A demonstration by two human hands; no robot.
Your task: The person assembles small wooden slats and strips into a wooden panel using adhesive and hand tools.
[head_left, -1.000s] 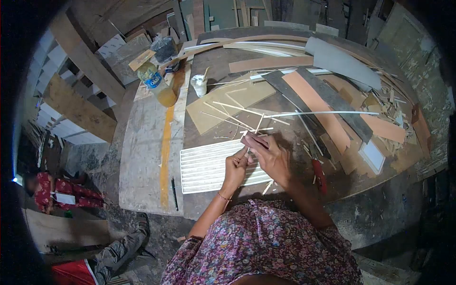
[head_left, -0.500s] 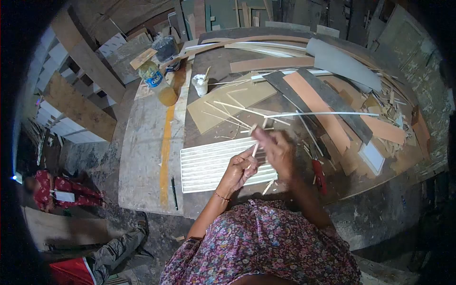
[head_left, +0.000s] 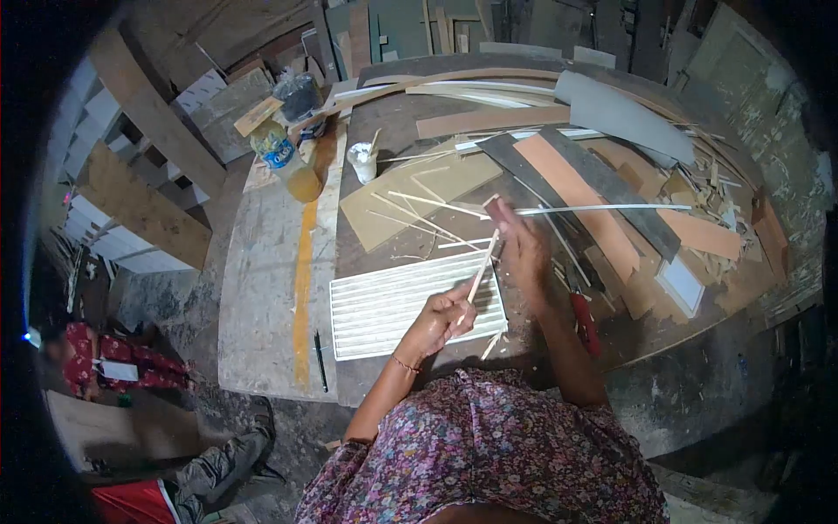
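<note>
My left hand (head_left: 445, 321) is closed round a thin wooden stick (head_left: 484, 266), which slants up and away over a white slatted panel (head_left: 375, 307). In my right hand (head_left: 527, 255) is a small reddish-brown piece of what looks like sandpaper (head_left: 499, 210), held by the stick's far end. Whether it presses on the stick cannot be made out. The ribbed panel lies flat on the table beneath my left hand. Just beyond it, several loose thin sticks (head_left: 419, 229) rest on and beside a tan board (head_left: 367, 212).
A white cup (head_left: 363, 164) and a plastic bottle (head_left: 302, 180) stand at the back left. A dark pencil (head_left: 320, 362) lies left of the panel. Wood strips (head_left: 576, 205) and scraps (head_left: 698, 214) cover the right side. A person in red (head_left: 122, 358) is at the far left.
My right hand has moved outward with the sandpaper, away from my left hand. More of the stick now shows between them. My left hand stays nearly in place.
</note>
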